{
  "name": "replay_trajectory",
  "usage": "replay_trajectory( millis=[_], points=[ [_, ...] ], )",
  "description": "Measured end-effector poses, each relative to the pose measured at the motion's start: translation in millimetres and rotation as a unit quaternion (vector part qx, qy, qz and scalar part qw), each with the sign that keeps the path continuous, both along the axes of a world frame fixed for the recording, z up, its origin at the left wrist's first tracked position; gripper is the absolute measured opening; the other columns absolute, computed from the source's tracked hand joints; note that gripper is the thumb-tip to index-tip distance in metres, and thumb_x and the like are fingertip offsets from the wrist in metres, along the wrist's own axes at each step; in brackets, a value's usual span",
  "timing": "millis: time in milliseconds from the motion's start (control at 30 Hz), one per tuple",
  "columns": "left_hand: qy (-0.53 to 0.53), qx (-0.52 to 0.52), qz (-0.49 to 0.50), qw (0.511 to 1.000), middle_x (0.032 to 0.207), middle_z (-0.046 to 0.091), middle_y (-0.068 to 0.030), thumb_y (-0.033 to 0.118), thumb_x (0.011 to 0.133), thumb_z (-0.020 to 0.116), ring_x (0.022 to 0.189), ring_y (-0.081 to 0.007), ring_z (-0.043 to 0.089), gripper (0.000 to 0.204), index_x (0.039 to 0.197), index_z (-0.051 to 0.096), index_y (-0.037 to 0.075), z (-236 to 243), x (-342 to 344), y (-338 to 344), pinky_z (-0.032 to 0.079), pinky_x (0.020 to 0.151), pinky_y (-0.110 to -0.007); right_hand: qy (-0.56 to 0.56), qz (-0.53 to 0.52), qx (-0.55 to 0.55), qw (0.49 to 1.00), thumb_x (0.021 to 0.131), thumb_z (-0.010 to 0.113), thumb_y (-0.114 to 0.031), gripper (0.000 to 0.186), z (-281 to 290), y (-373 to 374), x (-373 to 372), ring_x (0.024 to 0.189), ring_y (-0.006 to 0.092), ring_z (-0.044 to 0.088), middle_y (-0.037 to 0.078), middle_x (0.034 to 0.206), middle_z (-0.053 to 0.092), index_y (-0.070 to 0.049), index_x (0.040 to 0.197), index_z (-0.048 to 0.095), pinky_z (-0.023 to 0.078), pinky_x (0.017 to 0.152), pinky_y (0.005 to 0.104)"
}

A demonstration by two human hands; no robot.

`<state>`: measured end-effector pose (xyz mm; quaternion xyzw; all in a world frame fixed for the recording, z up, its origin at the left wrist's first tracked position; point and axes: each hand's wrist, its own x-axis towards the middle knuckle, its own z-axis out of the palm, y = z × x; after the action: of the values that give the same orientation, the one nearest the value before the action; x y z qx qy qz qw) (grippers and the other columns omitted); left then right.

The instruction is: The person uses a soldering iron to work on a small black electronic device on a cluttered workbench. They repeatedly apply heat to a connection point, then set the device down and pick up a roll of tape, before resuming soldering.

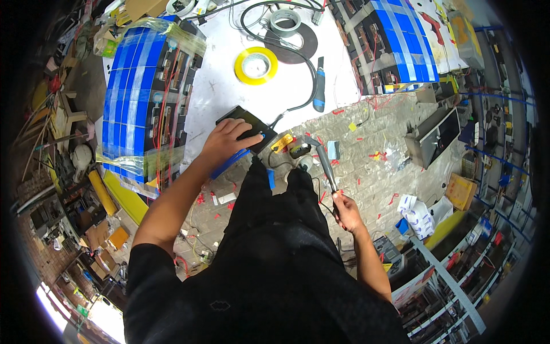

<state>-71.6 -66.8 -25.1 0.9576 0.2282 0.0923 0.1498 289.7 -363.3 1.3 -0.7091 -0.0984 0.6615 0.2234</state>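
My left hand (231,137) is over a flat black box (264,137) at the table's near edge, its fingers curled over the top and gripping it. A dark cable runs up from beside the box. In my right hand (347,212), closed round the handle, is a long dark-grey hand tool (325,162) with an angled head. The tool's exact kind does not show clearly. It is held low, right of my legs, with its head pointing up and left toward the table. A thin dark cord hangs near its handle.
Blue battery packs wrapped in clear tape stand left (129,103) and right (404,43) on the white table (217,69). Yellow tape (256,65), a grey tape roll (285,23) and a blue-black utility knife (319,86) lie between. Red scraps litter the floor; a metal case (432,137) stands right.
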Motion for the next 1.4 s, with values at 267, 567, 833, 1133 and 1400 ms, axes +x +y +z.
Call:
replay_trajectory(
  millis=[267,567,833,1133,1400],
  points=[
    [0.031,-0.017,-0.05,0.998,0.134,0.062,-0.0099,0.009,0.087,0.062,0.127,-0.0311,0.058,0.051,0.136,0.068,0.02,-21.5,3.1,5.1,0.044,0.104,-0.043,0.0,-0.013,0.009,1.0,0.106,0.06,-0.052,0.046,0.0,-5.6,-3.4,0.038,0.0089,0.041,-0.002,0.054,0.047,-0.013,0.082,0.053,0.031,0.036,0.0274],
    [-0.001,-0.009,-0.016,1.0,0.133,0.062,-0.0148,0.011,0.087,0.063,0.127,-0.0371,0.058,0.046,0.132,0.07,0.013,-27.4,12.6,-1.2,0.047,0.099,-0.046,-0.006,-0.028,0.014,0.999,0.107,0.059,-0.051,0.046,2.5,-8.2,-7.3,0.038,0.009,0.04,-0.002,0.053,0.046,-0.013,0.082,0.053,0.031,0.037,0.0276],
    [0.138,-0.216,0.211,0.943,0.117,0.072,-0.015,0.024,0.088,0.073,0.115,-0.0311,0.068,0.039,0.124,0.073,0.007,-6.4,62.8,-26.3,0.053,0.094,-0.041,-0.006,-0.035,0.033,0.999,0.109,0.058,-0.048,0.044,1.2,-8.2,-5.6,0.037,0.009,0.039,-0.002,0.052,0.046,-0.013,0.081,0.053,0.031,0.037,0.028],
    [-0.04,-0.38,0.522,0.763,0.11,0.076,-0.0211,0.036,0.091,0.072,0.103,-0.0347,0.073,0.037,0.11,0.079,0.005,-73.9,157.7,-54.9,0.056,0.092,-0.044,0.006,-0.067,0.05,0.996,0.109,0.058,-0.044,0.04,3.3,-6.5,-4.9,0.037,0.0086,0.039,-0.003,0.052,0.046,-0.013,0.083,0.054,0.029,0.036,0.0274],
    [-0.08,-0.324,0.558,0.759,0.089,0.077,-0.0161,0.031,0.089,0.075,0.084,-0.0314,0.075,0.028,0.097,0.076,0.004,-77.0,153.5,-30.4,0.058,0.081,-0.041,0.014,-0.067,0.08,0.994,0.11,0.057,-0.041,0.038,3.4,-0.1,0.4,0.037,0.0079,0.039,-0.003,0.054,0.047,-0.012,0.085,0.055,0.03,0.036,0.0268]
  ],
)
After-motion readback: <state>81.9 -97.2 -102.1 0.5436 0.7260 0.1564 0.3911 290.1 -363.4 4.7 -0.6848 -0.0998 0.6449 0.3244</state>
